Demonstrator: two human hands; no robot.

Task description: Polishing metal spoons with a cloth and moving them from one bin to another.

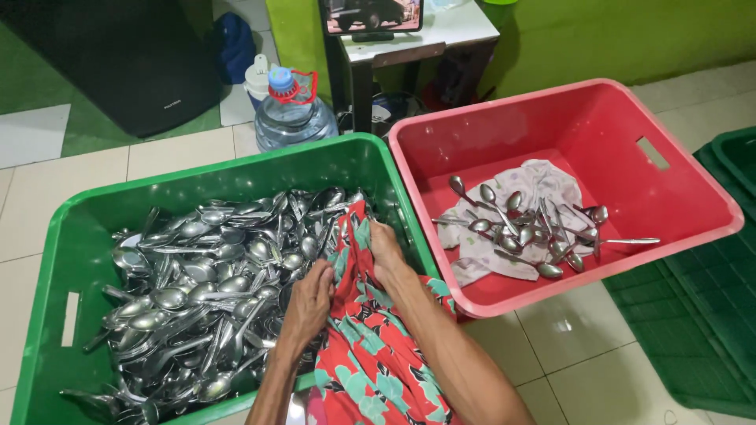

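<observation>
1. The person is looking down at two crates that are standing side by side on a tiled floor (181,153).
2. The green crate (87,228) is on the left, and a big pile of metal spoons (205,283) is lying in it.
3. The red crate (693,205) is on the right and is touching the green one along one wall.
4. A pale cloth (543,185) is lying on the bottom of the red crate, and a small heap of spoons (535,228) is resting on that cloth.
5. A red cloth (370,362) with green and white flowers is hanging over the near right edge of the green crate and is reaching into the pile of spoons.
6. The left hand (309,303) is resting on the spoons just beside the red cloth, with the fingers bent downward and close together; it is not possible to tell if it is pinching a spoon.
7. The right hand (386,252) is pressing on the top part of the red cloth, with its fingers curled into the folds, so it seems to be gripping the cloth.
8. Both hands are working close to each other, at the right side of the green crate.
9. A water bottle (287,118) with a blue cap is standing on the floor behind the green crate.
10. A small table (425,35) is standing behind the two crates, against a green wall (567,39).
11. Another dark green crate (709,299) is showing at the right edge.
</observation>
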